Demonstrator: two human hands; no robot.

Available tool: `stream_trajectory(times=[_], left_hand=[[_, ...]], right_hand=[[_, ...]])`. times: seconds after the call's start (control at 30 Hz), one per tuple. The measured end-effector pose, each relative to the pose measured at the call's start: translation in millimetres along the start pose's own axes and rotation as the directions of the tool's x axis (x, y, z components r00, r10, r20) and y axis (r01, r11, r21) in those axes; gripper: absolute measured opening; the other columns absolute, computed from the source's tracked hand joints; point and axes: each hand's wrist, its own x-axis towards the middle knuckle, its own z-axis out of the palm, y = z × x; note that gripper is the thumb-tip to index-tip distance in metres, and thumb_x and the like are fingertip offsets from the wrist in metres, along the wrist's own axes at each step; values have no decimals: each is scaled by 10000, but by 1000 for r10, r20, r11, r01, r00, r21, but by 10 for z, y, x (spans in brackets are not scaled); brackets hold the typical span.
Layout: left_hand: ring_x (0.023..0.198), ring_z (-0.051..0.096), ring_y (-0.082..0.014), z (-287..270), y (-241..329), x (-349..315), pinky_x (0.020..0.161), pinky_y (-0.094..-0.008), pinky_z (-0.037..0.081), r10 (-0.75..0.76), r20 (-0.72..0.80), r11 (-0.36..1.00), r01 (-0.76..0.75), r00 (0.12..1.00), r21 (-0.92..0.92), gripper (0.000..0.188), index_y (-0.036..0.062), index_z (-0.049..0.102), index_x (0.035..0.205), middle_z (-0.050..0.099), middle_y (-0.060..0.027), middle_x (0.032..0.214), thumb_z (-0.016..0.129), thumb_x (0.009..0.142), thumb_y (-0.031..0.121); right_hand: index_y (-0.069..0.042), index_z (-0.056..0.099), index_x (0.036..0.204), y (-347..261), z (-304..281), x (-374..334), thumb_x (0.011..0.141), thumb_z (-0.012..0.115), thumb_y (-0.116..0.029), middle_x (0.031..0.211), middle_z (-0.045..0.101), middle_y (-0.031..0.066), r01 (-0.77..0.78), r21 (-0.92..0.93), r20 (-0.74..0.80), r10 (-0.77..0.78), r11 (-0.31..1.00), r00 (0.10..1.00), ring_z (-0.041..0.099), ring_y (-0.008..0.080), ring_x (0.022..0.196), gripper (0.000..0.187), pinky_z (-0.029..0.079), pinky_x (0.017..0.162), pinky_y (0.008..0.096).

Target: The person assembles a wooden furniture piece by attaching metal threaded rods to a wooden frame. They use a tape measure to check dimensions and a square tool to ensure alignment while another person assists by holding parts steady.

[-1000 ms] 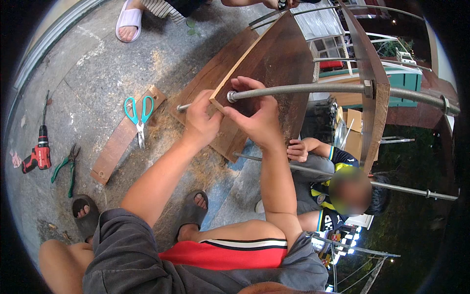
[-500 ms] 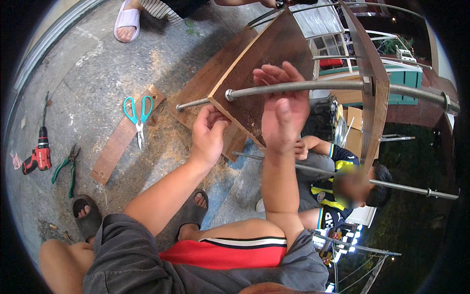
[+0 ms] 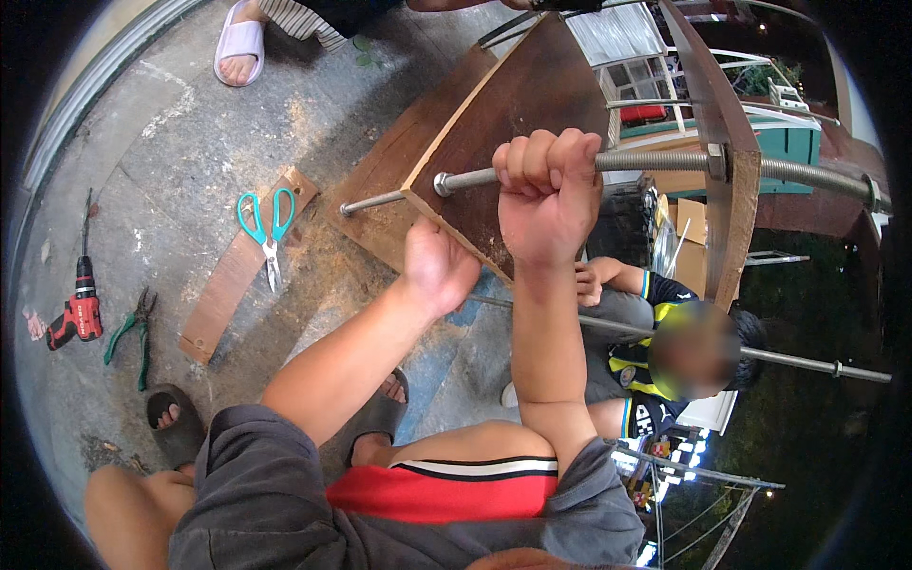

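My right hand (image 3: 548,195) is wrapped in a fist around a thick threaded metal rod (image 3: 655,161). That rod runs between two brown wooden boards, with a nut (image 3: 442,184) against the nearer board (image 3: 503,123) and another at the farther board (image 3: 724,190). Under the nearer board's lower edge is my left hand (image 3: 439,266), its fingers hidden by the wood. A thinner-looking rod end (image 3: 370,201) sticks out on the other side of the nearer board, above a lower board (image 3: 418,133).
On the floor lie teal-handled scissors (image 3: 268,228) on a wooden strip (image 3: 223,299), green-handled pliers (image 3: 133,334) and a red cordless drill (image 3: 81,309). A person (image 3: 636,351) crouches at right by another rod (image 3: 788,364). A second person's sandalled foot (image 3: 239,47) stands top left.
My right hand, open beside the rod before, has closed around it. My left hand has shifted right and down along the board's edge, its fingers passing out of sight.
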Motion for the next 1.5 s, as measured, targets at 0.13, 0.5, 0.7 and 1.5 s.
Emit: stream_trajectory(times=[0.13, 0.5, 0.7, 1.5], left_hand=[[1434, 463, -242, 50, -1, 46, 1236, -443, 329, 14, 19, 1000, -14, 1000, -14, 561, 12, 458, 1495, 509, -116, 1552, 328, 1117, 406], [1409, 490, -195, -14, -21, 56, 1220, -412, 350, 31, 7, 999, -32, 999, 27, 559, 68, 511, 1464, 551, -66, 1513, 428, 1086, 471], [1430, 469, -235, -29, 17, 61, 1224, -452, 347, -14, -13, 997, 15, 1000, 81, 567, 70, 475, 1497, 506, -88, 1557, 355, 1105, 461], [1198, 607, -223, -104, 336, -131, 1031, -386, 483, 399, -161, 859, -306, 903, 411, 423, 17, 496, 1451, 630, -141, 1312, 485, 1076, 214]], right_hand=[[-136, 339, 721, 26, 27, -1, 1128, 449, -409, 610, 264, -29, 35, 3, -20, -35, 999, 999, 231, 117, 555, 501, 261, 581, 326], [-125, 336, 718, 97, 28, 21, 1113, 507, -394, 583, 267, -38, 70, 53, -54, -67, 996, 996, 223, 103, 527, 508, 230, 542, 333], [-80, 577, 923, 296, -143, -40, 992, 689, -460, 799, 564, 48, 1, -285, 88, 26, 958, 996, 485, 141, 703, 402, 413, 662, 314], [-5, 650, 967, 375, -446, 397, 709, 509, -222, 1046, 681, 173, 335, -768, 568, 339, 546, 750, 637, 394, 1088, 365, 336, 1187, 582]])
